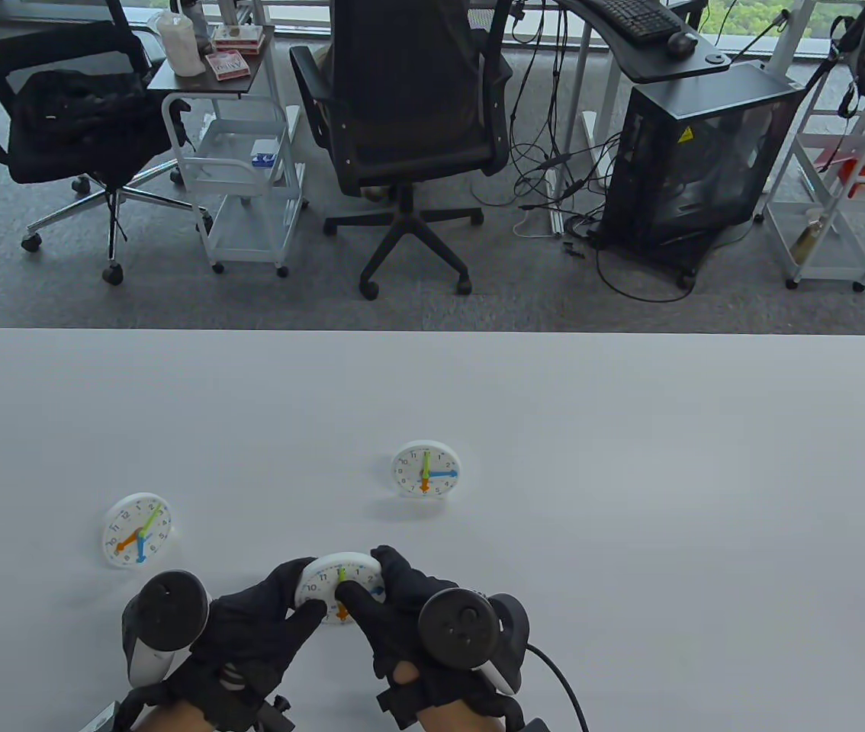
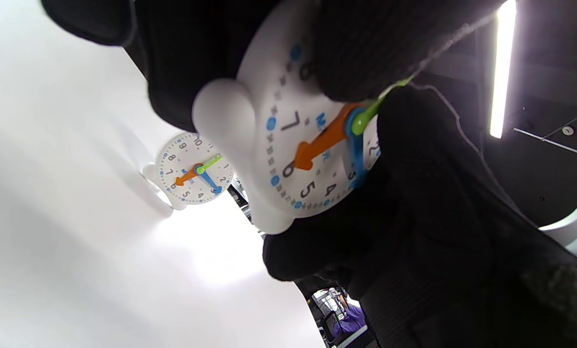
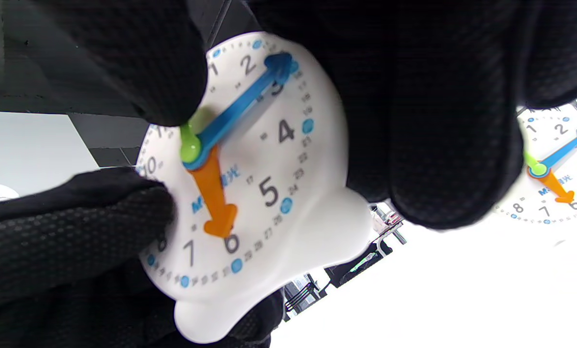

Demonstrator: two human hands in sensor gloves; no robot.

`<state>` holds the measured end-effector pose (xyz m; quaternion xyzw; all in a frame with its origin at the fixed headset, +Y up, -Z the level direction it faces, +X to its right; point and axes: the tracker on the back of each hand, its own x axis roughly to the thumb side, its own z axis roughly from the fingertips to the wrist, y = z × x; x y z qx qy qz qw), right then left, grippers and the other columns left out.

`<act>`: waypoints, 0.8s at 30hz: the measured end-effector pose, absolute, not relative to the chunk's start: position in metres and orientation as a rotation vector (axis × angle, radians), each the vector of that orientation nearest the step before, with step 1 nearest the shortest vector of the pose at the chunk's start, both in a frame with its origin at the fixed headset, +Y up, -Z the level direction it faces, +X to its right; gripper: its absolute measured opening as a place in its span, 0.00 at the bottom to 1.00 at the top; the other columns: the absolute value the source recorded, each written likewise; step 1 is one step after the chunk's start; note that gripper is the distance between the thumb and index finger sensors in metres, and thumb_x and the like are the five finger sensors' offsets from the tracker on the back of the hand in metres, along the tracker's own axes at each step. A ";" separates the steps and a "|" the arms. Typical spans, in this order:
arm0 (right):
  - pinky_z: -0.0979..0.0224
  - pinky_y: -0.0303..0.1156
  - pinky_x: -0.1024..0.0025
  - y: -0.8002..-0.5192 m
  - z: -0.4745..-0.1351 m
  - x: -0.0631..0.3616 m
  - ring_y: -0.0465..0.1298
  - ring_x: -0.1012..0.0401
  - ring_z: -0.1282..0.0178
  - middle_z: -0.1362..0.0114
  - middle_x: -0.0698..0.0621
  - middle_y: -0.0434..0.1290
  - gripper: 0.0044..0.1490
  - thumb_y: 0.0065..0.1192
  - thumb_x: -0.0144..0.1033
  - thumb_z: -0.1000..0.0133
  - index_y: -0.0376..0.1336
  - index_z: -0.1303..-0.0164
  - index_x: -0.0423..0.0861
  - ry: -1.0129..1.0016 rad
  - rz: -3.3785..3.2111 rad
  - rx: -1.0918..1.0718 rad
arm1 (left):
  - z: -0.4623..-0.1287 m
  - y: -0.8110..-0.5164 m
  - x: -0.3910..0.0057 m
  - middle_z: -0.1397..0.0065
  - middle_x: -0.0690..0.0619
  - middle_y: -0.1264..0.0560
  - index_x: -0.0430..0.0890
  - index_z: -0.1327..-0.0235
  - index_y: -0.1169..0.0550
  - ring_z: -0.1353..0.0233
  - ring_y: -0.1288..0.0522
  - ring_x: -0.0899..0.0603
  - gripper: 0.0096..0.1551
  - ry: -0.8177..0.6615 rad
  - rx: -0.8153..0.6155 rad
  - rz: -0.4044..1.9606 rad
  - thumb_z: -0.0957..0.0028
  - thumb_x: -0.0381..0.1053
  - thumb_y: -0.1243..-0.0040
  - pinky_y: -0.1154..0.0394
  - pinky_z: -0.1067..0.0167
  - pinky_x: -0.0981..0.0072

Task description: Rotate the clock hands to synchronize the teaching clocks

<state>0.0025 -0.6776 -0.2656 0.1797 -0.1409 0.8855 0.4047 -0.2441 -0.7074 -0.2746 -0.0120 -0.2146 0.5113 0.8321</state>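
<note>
Three white teaching clocks with green, orange and blue hands are on the white table (image 1: 631,457). My hands hold the near clock (image 1: 329,585) upright at the front edge. My left hand (image 1: 304,589) grips its left rim, with the thumb on the face. My right hand (image 1: 365,576) holds the right rim, and one fingertip (image 3: 148,63) presses on the green hand near 12. On this clock (image 3: 269,159) orange points to 6 and blue to 3. The middle clock (image 1: 425,469) reads the same: green 12, blue 3, orange 6. The left clock (image 1: 137,530) reads differently.
The middle clock also shows in the left wrist view (image 2: 194,169) and the right wrist view (image 3: 554,174). Beyond the table's far edge stand office chairs (image 1: 409,114), white carts (image 1: 242,168) and a computer case (image 1: 696,152).
</note>
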 end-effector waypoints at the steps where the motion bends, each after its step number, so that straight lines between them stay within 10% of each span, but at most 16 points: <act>1: 0.51 0.76 0.39 -0.678 -0.266 0.003 0.88 0.47 0.67 0.53 0.39 0.84 0.49 0.64 0.60 0.46 0.71 0.43 0.24 -0.356 2.235 0.453 | -0.275 -0.707 -0.244 0.40 0.48 0.15 0.46 0.32 0.29 0.40 0.17 0.32 0.30 -0.456 -0.024 1.080 0.46 0.53 0.33 0.33 0.39 0.28; 12: 0.50 0.76 0.38 -0.673 -0.266 0.004 0.88 0.46 0.66 0.52 0.39 0.84 0.50 0.64 0.61 0.45 0.70 0.41 0.25 -0.305 2.278 0.482 | -0.277 -0.699 -0.250 0.40 0.43 0.13 0.45 0.38 0.23 0.40 0.17 0.29 0.28 -0.422 -0.077 0.963 0.46 0.57 0.31 0.33 0.40 0.27; 24: 0.40 0.61 0.28 -0.655 -0.273 0.074 0.71 0.29 0.35 0.31 0.29 0.68 0.52 0.60 0.57 0.42 0.58 0.27 0.25 -0.508 1.959 0.226 | -0.311 -0.733 -0.272 0.37 0.42 0.15 0.46 0.37 0.21 0.37 0.19 0.28 0.26 -0.173 -0.082 1.037 0.47 0.54 0.31 0.33 0.39 0.27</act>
